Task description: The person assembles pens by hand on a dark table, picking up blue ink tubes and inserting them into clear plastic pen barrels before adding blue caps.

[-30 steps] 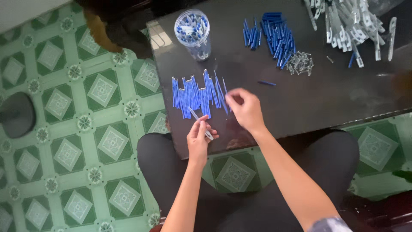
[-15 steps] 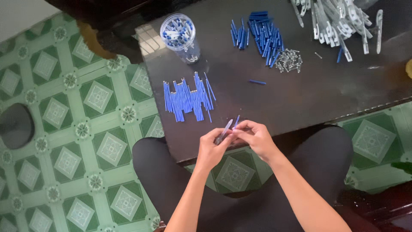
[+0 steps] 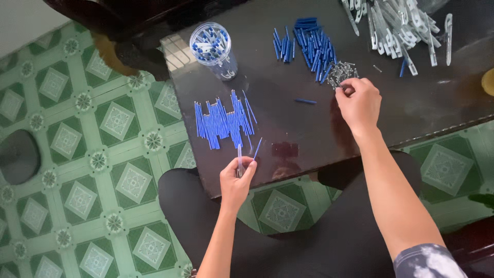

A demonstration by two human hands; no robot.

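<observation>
My left hand [image 3: 235, 180] holds a clear pen barrel [image 3: 240, 157] upright, with a thin blue refill [image 3: 257, 149] sticking up from it, at the near edge of the dark table [image 3: 298, 136]. A row of blue refills [image 3: 222, 124] lies just beyond that hand. My right hand [image 3: 358, 103] reaches far right, its fingertips pinched at a small heap of metal springs [image 3: 343, 72]. Whether a spring sits between the fingers cannot be made out.
A clear round jar [image 3: 213, 49] of blue-and-white parts stands at the back left. A pile of short blue pieces [image 3: 311, 44] lies beside the springs, one stray blue piece [image 3: 305, 101] nearer. Clear pen barrels [image 3: 401, 28] are heaped at the back right. Green patterned floor tiles [image 3: 77, 154] lie to the left.
My right hand left my left hand and moved up and right to the spring heap. My left hand stays near the table edge with the barrel and refill.
</observation>
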